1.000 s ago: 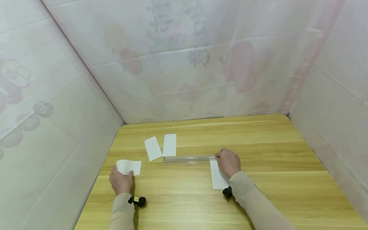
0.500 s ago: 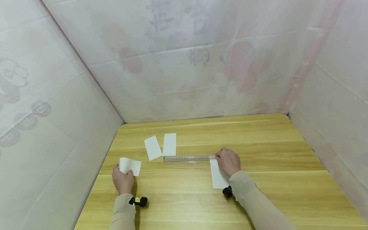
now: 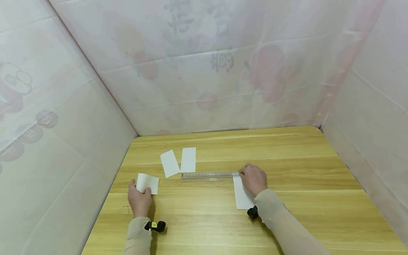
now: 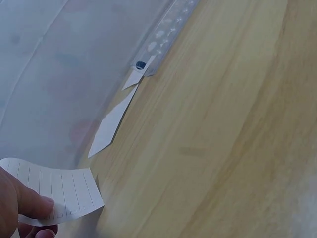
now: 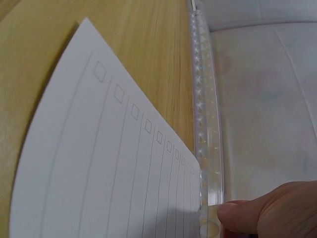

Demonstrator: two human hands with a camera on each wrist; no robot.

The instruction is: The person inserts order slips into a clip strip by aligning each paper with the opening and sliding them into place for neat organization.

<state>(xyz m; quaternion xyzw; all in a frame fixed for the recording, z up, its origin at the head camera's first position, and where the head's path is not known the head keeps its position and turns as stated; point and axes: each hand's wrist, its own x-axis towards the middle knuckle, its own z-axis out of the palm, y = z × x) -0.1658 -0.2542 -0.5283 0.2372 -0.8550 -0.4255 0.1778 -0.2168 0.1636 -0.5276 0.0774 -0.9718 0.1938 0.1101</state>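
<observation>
My left hand (image 3: 140, 200) pinches a curved white slip of paper (image 3: 147, 184) at the left of the table. In the left wrist view, thin lines and small boxes show on this paper (image 4: 59, 191), with the thumb pressed on it. A clear plastic ruler (image 3: 207, 176) lies across the middle of the table. My right hand (image 3: 254, 179) pinches the ruler's right end between thumb and fingers. Below that hand lies a lined paper (image 3: 243, 194), partly covered by it; in the right wrist view it has a row of checkboxes along the edge near the ruler.
Two white slips lie behind the ruler's left end, a tilted slip (image 3: 170, 163) and a straighter slip (image 3: 188, 159). The wooden table (image 3: 204, 219) is bounded at the back and sides by printed pale curtains (image 3: 223, 88).
My left hand has shifted slightly to the right with its curved paper. The right hand, ruler and other slips have stayed in place.
</observation>
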